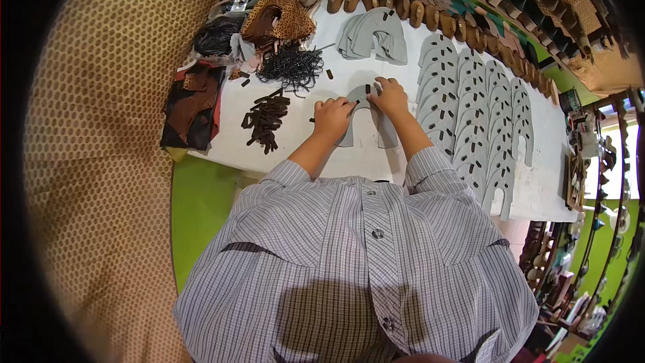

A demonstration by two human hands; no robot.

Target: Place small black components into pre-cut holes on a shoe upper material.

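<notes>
Both your hands press on one grey U-shaped cut piece (366, 118).
Your left hand (332, 118) and right hand (390, 96) lie flat, fingers down, holding it on the worktop (316, 155); dark strips (265, 120) lie left of them.

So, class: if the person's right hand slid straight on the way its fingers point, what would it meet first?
Probably the stack of grey cut pieces, just beyond the right hand, across bare white table; depth is unclear.
</notes>
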